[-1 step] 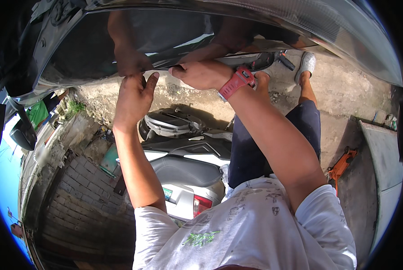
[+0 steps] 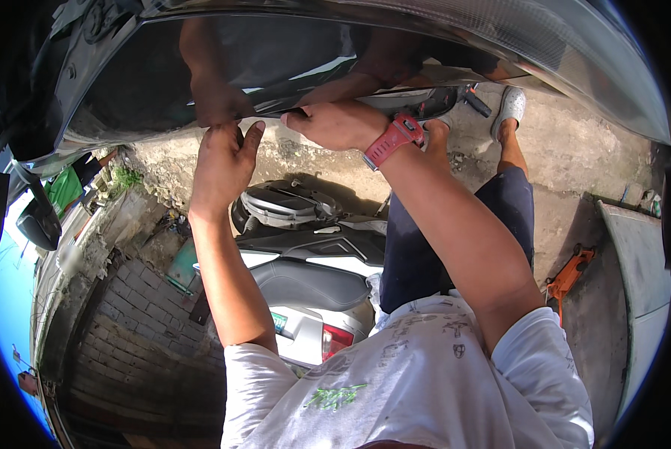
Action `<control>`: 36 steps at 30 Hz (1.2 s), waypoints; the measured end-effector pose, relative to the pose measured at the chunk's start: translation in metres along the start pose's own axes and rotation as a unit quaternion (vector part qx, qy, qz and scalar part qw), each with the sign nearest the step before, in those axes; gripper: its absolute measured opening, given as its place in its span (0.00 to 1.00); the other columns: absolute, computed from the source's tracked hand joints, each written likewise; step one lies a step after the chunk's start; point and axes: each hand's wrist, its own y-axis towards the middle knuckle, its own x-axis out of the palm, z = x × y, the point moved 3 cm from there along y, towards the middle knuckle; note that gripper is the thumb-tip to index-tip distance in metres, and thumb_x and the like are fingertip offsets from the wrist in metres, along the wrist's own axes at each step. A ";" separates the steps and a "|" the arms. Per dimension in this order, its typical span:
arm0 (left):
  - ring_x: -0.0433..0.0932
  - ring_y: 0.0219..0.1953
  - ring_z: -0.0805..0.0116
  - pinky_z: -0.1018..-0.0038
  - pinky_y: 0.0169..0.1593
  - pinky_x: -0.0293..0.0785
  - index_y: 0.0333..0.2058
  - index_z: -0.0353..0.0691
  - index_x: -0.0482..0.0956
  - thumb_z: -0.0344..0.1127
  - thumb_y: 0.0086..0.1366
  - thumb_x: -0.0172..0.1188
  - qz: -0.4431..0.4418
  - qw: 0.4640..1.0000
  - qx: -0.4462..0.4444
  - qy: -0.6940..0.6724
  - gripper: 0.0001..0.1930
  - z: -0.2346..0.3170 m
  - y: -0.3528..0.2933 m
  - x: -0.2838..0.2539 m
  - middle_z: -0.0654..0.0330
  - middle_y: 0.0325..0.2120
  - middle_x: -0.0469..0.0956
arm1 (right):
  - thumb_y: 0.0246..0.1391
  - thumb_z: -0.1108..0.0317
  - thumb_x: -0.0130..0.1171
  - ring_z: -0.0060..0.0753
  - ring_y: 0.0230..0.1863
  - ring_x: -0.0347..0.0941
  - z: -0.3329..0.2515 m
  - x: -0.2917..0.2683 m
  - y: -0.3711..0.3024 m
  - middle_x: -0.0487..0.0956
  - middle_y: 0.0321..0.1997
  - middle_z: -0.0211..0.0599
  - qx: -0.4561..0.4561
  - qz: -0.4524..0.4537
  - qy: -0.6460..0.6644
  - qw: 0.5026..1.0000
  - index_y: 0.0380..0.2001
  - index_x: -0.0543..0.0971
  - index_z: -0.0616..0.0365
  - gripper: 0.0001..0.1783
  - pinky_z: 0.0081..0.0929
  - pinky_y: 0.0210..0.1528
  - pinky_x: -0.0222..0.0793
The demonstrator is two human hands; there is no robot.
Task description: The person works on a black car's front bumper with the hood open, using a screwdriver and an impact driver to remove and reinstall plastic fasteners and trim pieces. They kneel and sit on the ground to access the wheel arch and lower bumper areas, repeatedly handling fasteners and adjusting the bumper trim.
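Note:
Both of my hands are at the lower edge of a dark, glossy vehicle panel (image 2: 283, 56), which mirrors my arms. My left hand (image 2: 225, 165) has its fingers bent in against that edge, and the thumb stands apart from them. To its right, my right hand (image 2: 339, 126) is closed, fingers curled, with the thumb near the same edge. A red watch (image 2: 395, 141) is on the right wrist. A thin dark line runs along the edge between the hands. The fingertips are hidden, so whatever they grip cannot be made out.
Below my hands stands a white and black scooter (image 2: 309, 283) beside my legs. Near my clog (image 2: 509, 111) lies a black and orange tool (image 2: 476, 101) on the concrete. An orange jack (image 2: 573, 271) sits at right by a pale sheet panel (image 2: 633, 254). A block wall (image 2: 144, 314) is at left.

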 end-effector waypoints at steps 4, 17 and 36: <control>0.66 0.22 0.50 0.56 0.30 0.63 0.31 0.26 0.76 0.42 0.74 0.67 -0.005 0.999 0.000 0.051 0.21 0.001 -0.002 0.001 0.44 0.19 0.72 | 0.75 0.57 0.47 0.60 0.38 0.84 -0.009 -0.010 -0.009 0.85 0.38 0.53 0.006 -0.035 -0.015 0.999 0.44 0.83 0.62 0.20 0.51 0.39 0.80; 0.80 0.49 0.31 0.45 0.50 0.75 0.52 0.31 0.79 0.43 0.75 0.61 -0.058 0.982 -0.008 0.181 0.19 0.026 0.000 0.005 0.35 0.46 0.81 | 0.65 0.54 0.51 0.64 0.42 0.82 0.010 0.010 0.004 0.84 0.39 0.59 -0.085 0.087 -0.019 0.992 0.39 0.84 0.63 0.22 0.52 0.47 0.78; 0.74 0.27 0.47 0.54 0.38 0.71 0.55 0.37 0.77 0.35 0.70 0.67 -0.010 0.997 -0.026 0.068 0.18 0.026 0.005 0.007 0.42 0.32 0.78 | 0.74 0.53 0.51 0.54 0.38 0.82 0.010 0.015 -0.002 0.84 0.37 0.46 -0.095 0.129 -0.054 0.986 0.47 0.83 0.56 0.19 0.45 0.40 0.77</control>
